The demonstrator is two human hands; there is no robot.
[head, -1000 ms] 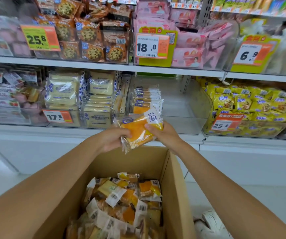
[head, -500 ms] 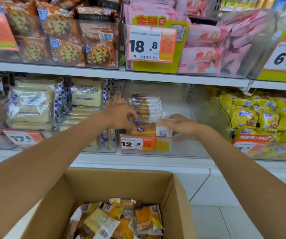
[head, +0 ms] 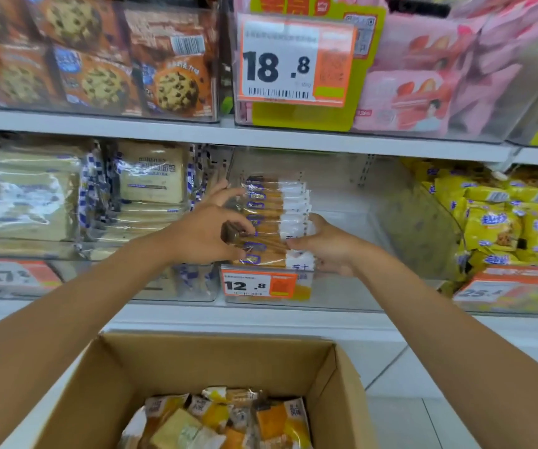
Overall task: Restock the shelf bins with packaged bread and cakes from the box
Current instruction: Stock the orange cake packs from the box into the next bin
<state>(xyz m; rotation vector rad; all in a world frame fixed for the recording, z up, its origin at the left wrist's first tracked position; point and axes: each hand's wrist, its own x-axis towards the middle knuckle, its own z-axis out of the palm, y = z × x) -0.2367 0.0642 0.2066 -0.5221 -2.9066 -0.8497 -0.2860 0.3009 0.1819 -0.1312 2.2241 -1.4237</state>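
A row of orange packaged cakes (head: 274, 218) stands on edge in a clear shelf bin (head: 342, 286) tagged 12.8. My left hand (head: 209, 231) pinches the left ends of the front cake packs with thumb and fingers. My right hand (head: 322, 247) grips their white right ends from the other side. Below, an open cardboard box (head: 164, 361) holds several more orange and yellow cake packs (head: 228, 419).
Pale bread loaves (head: 151, 173) fill the bin to the left, yellow snack packs (head: 504, 218) the bin to the right. The shelf above carries cookie packs (head: 105, 76) and pink packs (head: 423, 92) behind an 18.8 tag. The right half of the cake bin is bare.
Both hands carried a cake pack from above the box up into the 12.8 bin and now hold it against the row's front. The view has closed in on the shelf.
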